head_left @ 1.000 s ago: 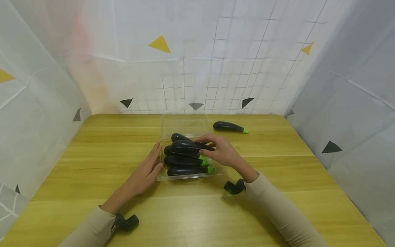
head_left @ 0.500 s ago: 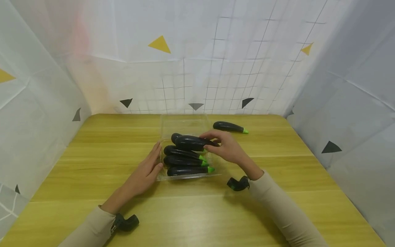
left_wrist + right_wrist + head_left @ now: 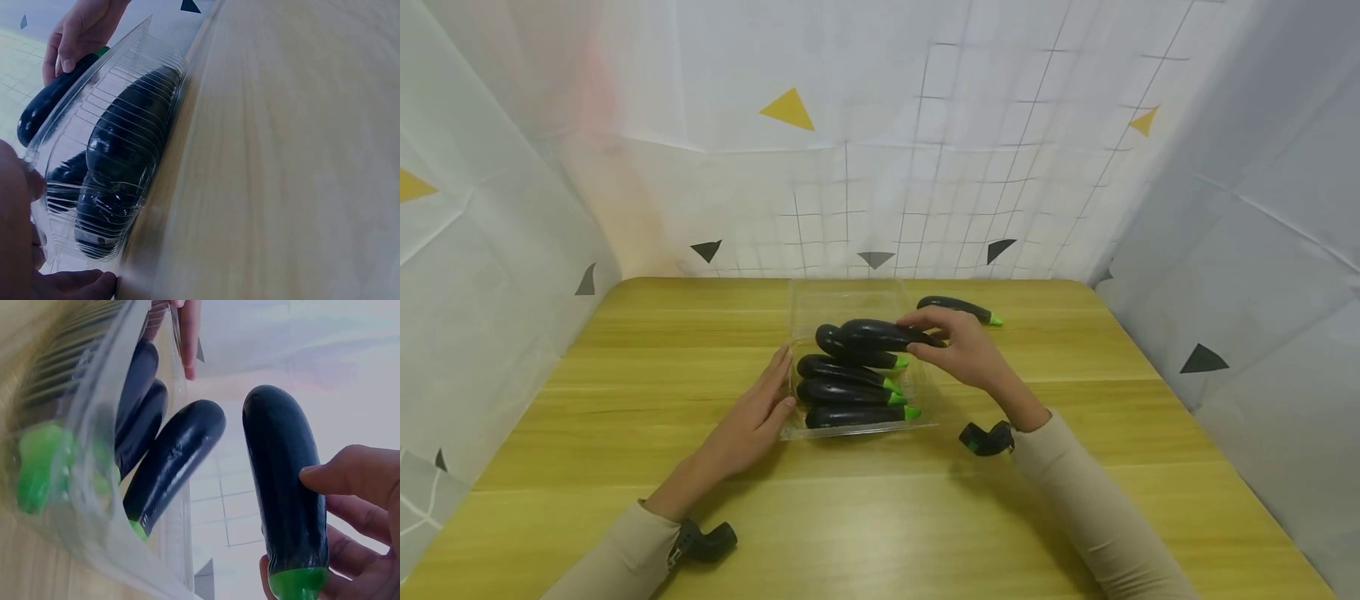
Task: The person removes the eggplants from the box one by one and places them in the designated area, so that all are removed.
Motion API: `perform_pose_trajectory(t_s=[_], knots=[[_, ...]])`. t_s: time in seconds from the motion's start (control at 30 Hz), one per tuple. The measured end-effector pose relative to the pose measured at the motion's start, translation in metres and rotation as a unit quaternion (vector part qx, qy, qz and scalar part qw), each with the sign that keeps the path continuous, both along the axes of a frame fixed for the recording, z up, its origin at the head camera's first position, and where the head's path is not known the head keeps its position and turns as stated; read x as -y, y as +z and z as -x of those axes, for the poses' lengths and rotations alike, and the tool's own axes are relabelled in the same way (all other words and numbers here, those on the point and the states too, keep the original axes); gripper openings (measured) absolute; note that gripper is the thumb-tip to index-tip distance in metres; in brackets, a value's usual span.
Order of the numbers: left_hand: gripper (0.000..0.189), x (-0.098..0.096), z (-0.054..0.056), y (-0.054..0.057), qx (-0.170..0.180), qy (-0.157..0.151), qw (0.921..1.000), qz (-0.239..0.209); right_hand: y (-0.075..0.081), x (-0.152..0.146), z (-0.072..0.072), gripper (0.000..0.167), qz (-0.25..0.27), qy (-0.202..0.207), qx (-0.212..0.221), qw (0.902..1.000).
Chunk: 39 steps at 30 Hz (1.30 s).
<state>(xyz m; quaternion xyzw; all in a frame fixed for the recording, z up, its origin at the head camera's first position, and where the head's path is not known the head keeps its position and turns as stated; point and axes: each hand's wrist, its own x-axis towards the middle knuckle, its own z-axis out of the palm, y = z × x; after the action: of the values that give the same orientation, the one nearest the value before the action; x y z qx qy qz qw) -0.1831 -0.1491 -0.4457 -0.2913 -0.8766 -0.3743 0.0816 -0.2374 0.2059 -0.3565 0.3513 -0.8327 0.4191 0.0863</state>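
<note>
A wooden table (image 3: 865, 533) with yellowish plank grain and rounded far corners fills the lower view; a pale sheen lies on its near part. Taking the clear plastic box (image 3: 865, 432) as the dial's centre, its clear lid (image 3: 846, 304) lies folded back at twelve o'clock. Four dark eggplants (image 3: 846, 392) lie in the box, their green stems towards three o'clock.

The right hand (image 3: 962, 346), between two and three o'clock, grips a fifth eggplant (image 3: 874, 334) near its stem end, thumb against fingers. That eggplant is raised above the back of the box; the right wrist view shows it apart from those inside. The left hand (image 3: 748, 425), between eight and nine, rests its straight fingers against the box's end wall. A loose eggplant (image 3: 955, 305) lies on the table at two o'clock, partly behind the right hand.

White sheeting (image 3: 715, 183) rises behind the table, tinted pink between ten and eleven and ruled with a thin dark grid (image 3: 940, 179) towards one. A yellow triangle (image 3: 787, 109) shows between eleven and twelve, another between one and two. Greyish side walls (image 3: 1270, 208) stand at three and nine, the right one bearing a dark triangle (image 3: 1204, 358).
</note>
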Motion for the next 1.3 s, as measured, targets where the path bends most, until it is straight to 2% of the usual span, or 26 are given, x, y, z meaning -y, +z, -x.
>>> perform_pose_trajectory(t_s=[0.17, 0.43, 0.63, 0.87, 1.3], knots=[[0.064, 0.000, -0.001, 0.000, -0.004, 0.000, 1.0000, -0.002, 0.000, -0.006, 0.003, 0.031, 0.000, -0.011, 0.001, 0.9999], [0.065, 0.000, 0.000, 0.000, 0.005, 0.000, 1.0000, 0.003, 0.004, -0.014, 0.005, 0.032, 0.016, -0.024, 0.031, 0.9991], [0.065, 0.000, 0.000, -0.001, 0.005, 0.000, 1.0000, 0.003, 0.005, -0.021, 0.009, 0.033, 0.005, -0.051, 0.033, 0.9981], [0.065, 0.001, 0.000, -0.001, 0.008, 0.002, 1.0000, 0.003, 0.006, -0.028, 0.015, 0.033, 0.009, -0.054, 0.034, 0.9979], [0.065, 0.001, 0.002, -0.003, 0.003, -0.003, 1.0000, 0.000, 0.009, -0.045, 0.024, 0.034, 0.012, -0.084, 0.038, 0.9957]])
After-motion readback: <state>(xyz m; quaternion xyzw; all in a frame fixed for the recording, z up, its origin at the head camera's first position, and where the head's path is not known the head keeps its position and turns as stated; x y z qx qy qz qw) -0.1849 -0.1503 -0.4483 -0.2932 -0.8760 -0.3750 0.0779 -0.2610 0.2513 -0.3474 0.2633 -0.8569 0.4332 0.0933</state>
